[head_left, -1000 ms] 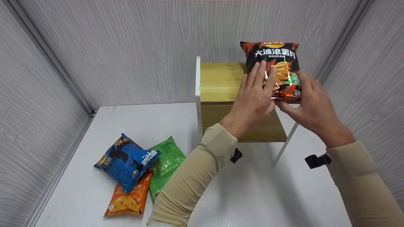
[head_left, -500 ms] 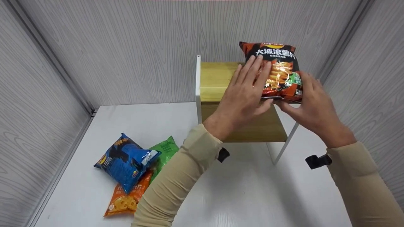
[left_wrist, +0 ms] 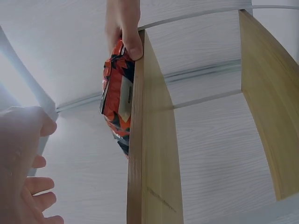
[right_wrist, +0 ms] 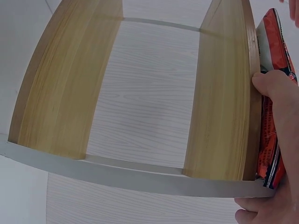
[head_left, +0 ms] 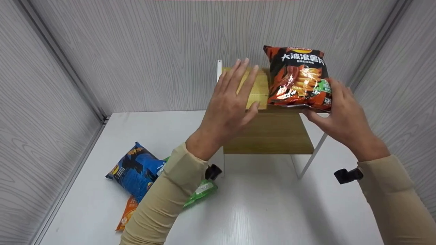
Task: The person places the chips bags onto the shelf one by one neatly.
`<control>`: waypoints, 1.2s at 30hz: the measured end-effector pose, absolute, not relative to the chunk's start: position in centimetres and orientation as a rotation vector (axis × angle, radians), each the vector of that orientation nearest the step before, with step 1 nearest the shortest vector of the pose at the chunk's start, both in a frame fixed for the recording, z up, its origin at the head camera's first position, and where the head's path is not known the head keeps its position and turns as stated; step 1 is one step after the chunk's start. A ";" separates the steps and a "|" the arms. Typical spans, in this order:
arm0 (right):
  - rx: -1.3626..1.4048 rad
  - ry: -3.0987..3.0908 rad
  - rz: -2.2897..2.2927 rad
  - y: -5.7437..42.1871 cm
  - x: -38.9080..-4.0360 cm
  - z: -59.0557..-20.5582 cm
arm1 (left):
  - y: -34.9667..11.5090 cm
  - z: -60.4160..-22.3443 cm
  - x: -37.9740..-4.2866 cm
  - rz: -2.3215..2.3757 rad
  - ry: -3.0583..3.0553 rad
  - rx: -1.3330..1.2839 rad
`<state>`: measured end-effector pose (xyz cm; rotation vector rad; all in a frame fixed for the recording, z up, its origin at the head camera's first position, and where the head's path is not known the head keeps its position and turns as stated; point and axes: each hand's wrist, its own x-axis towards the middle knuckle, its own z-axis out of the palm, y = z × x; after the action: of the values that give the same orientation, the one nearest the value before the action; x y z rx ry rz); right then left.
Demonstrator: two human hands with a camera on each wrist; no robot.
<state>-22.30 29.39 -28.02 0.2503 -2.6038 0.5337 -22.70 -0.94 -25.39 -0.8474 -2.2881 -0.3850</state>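
Observation:
A black and red bag of potato chips [head_left: 299, 78] stands tilted back on the top board [head_left: 259, 97] of a small wooden shelf. My right hand [head_left: 347, 115] holds its lower right corner, fingers along the side and thumb at the board's front edge. That thumb [right_wrist: 275, 86] appears against the wood in the right wrist view. My left hand [head_left: 228, 105] hovers in front of the board, left of the bag, fingers spread and touching nothing. In the left wrist view the bag [left_wrist: 117, 102] leans over the board's edge, apart from my left hand [left_wrist: 21, 163].
A lower wooden board [head_left: 272, 132] spans the white metal frame [head_left: 311, 156]. On the white table [head_left: 259, 211] at left lie a blue chip bag [head_left: 136, 170], an orange one [head_left: 126, 214] and a green one [head_left: 201, 191], partly behind my left sleeve. Grey wood-grain panels surround the table.
My left hand has come off the front of the black and red bag and moved left. The bag stays on the shelf, and my right hand keeps its place at the corner.

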 end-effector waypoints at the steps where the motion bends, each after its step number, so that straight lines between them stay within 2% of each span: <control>1: 0.250 -2.603 0.532 29.4 -22.3 -28.0 | -1.4 -25.6 -22.7 -0.405 -2.268 -0.843; 18: 0.268 -2.573 0.524 29.3 -22.3 -28.2 | -9.4 -29.1 -23.7 -0.500 -2.169 -0.655; 36: 0.259 -2.584 0.520 29.3 -22.3 -28.1 | -14.5 -35.3 -23.5 -0.536 -2.329 -0.498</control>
<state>-22.29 29.33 -28.13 0.2587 -2.5844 0.5201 -23.55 -14.54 -35.35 -0.4984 -2.3291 -0.5360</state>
